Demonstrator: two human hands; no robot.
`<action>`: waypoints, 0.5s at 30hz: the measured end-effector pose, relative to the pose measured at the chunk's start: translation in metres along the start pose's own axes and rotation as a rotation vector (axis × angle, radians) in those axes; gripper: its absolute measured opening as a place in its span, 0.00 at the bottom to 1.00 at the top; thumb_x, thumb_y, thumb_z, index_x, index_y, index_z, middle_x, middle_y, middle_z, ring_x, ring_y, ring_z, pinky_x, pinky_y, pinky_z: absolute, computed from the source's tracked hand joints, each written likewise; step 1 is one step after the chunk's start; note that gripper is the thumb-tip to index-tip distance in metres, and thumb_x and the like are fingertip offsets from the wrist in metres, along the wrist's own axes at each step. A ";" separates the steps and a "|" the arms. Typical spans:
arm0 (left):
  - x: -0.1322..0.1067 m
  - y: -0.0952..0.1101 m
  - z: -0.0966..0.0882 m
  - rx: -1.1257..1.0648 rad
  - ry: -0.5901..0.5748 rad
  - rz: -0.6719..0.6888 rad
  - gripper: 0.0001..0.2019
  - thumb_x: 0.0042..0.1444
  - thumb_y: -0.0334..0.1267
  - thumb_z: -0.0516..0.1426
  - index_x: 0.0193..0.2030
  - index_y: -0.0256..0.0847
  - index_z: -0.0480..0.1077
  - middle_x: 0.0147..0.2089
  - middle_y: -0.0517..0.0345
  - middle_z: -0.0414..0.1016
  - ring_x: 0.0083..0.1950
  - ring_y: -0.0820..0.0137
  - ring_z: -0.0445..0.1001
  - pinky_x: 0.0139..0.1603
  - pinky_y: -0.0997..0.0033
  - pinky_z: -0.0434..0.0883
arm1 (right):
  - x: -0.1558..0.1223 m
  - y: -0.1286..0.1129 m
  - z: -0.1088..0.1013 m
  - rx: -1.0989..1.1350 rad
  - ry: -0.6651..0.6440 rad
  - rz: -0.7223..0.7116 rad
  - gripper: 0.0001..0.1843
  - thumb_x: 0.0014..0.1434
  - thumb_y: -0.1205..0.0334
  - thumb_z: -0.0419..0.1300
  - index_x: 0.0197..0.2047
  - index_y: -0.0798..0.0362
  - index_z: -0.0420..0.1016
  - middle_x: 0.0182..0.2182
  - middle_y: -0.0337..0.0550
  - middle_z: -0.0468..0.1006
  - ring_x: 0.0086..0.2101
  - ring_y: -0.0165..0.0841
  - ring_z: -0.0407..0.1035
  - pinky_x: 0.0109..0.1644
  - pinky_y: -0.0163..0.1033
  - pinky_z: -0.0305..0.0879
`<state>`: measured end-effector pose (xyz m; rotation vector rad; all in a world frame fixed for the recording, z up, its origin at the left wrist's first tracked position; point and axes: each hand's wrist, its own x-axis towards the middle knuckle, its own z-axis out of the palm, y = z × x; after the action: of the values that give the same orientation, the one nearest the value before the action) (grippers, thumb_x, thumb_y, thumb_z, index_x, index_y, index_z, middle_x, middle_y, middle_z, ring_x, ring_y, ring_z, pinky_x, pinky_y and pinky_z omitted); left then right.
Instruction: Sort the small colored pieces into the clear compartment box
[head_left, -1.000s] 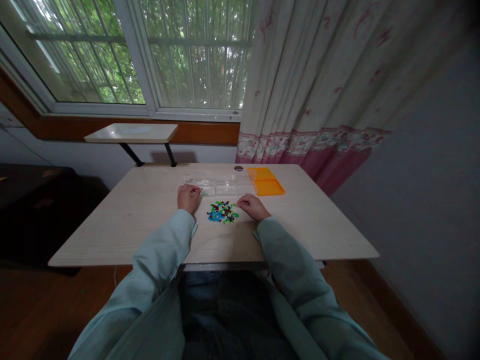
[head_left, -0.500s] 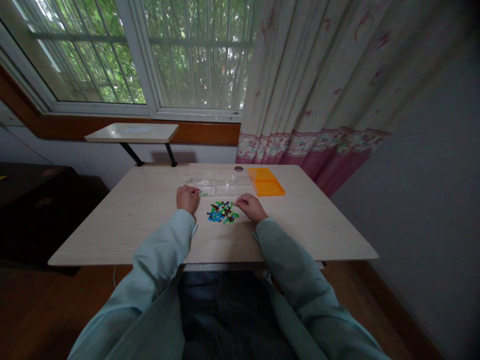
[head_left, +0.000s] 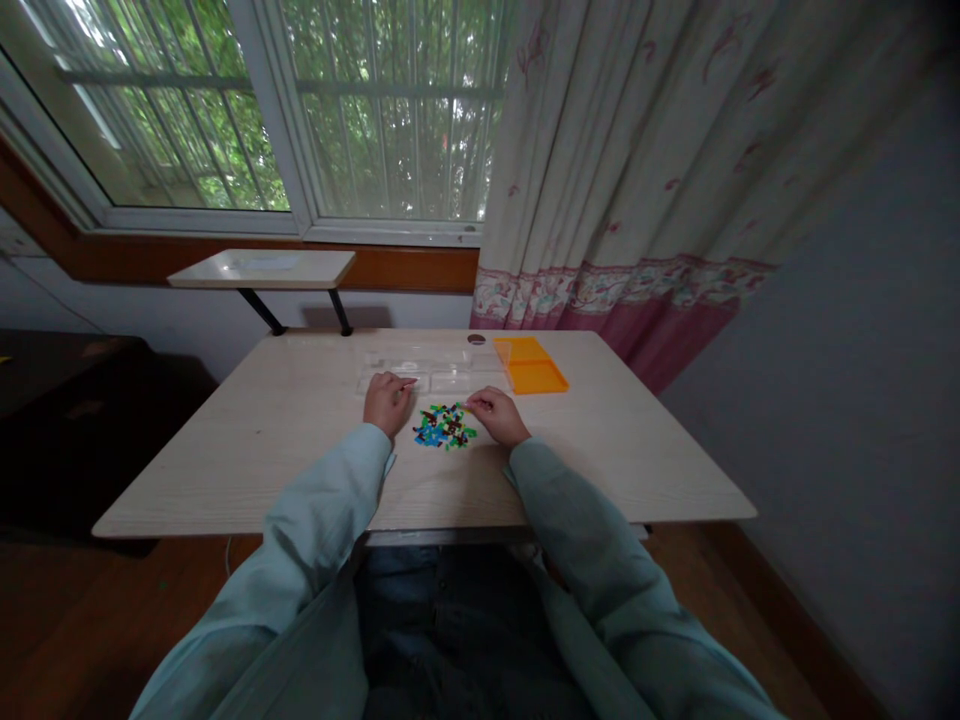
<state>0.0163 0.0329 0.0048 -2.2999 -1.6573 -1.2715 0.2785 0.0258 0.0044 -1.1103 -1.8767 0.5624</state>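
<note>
A small heap of tiny blue, green, brown and yellow pieces [head_left: 444,427] lies on the table between my hands. Just left of it, my left hand [head_left: 387,403] is closed, its fingertips at the front left of a clear plastic compartment box [head_left: 452,383]. My right hand [head_left: 499,416] is closed in a pinch over the heap's right edge. Whatever either set of fingertips holds is too small to make out. My left hand hides part of the box's front left compartment.
An orange open case [head_left: 540,377] lies beside the clear box on its right. All this rests on a pale wooden table [head_left: 615,460]. A small raised shelf [head_left: 262,268] stands at the back left, and a curtain [head_left: 600,200] hangs behind the table.
My left hand has shifted right, from the left compartment's outer side toward the heap. The right hand has moved very slightly left over the heap's edge.
</note>
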 end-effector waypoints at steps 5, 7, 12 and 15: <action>-0.006 0.034 0.003 -0.112 -0.188 0.231 0.17 0.66 0.45 0.47 0.46 0.44 0.76 0.37 0.52 0.71 0.44 0.63 0.66 0.49 0.60 0.65 | -0.001 -0.010 0.011 0.050 -0.008 -0.035 0.11 0.57 0.54 0.62 0.32 0.54 0.77 0.29 0.41 0.73 0.32 0.31 0.66 0.38 0.36 0.63; -0.007 0.041 0.004 -0.123 -0.265 0.291 0.18 0.66 0.46 0.46 0.44 0.43 0.76 0.37 0.52 0.72 0.43 0.64 0.67 0.48 0.61 0.65 | -0.002 -0.011 0.014 0.058 -0.016 -0.053 0.11 0.57 0.55 0.62 0.32 0.54 0.77 0.28 0.41 0.72 0.32 0.31 0.66 0.38 0.36 0.62; -0.006 0.041 0.006 -0.135 -0.316 0.349 0.18 0.67 0.44 0.45 0.42 0.41 0.75 0.36 0.52 0.73 0.42 0.64 0.68 0.47 0.60 0.65 | -0.002 -0.010 0.016 0.069 -0.027 -0.061 0.10 0.58 0.54 0.62 0.32 0.53 0.77 0.29 0.40 0.73 0.33 0.31 0.66 0.39 0.36 0.62; -0.006 0.040 0.005 -0.147 -0.305 0.344 0.17 0.67 0.44 0.46 0.42 0.41 0.74 0.36 0.52 0.73 0.42 0.64 0.68 0.47 0.60 0.65 | -0.002 -0.009 0.017 0.073 -0.038 -0.060 0.10 0.58 0.55 0.62 0.32 0.52 0.78 0.29 0.40 0.73 0.33 0.31 0.66 0.39 0.36 0.62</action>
<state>0.0509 0.0135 0.0138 -2.8285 -1.1827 -1.0411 0.2603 0.0201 0.0015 -0.9995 -1.9005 0.6165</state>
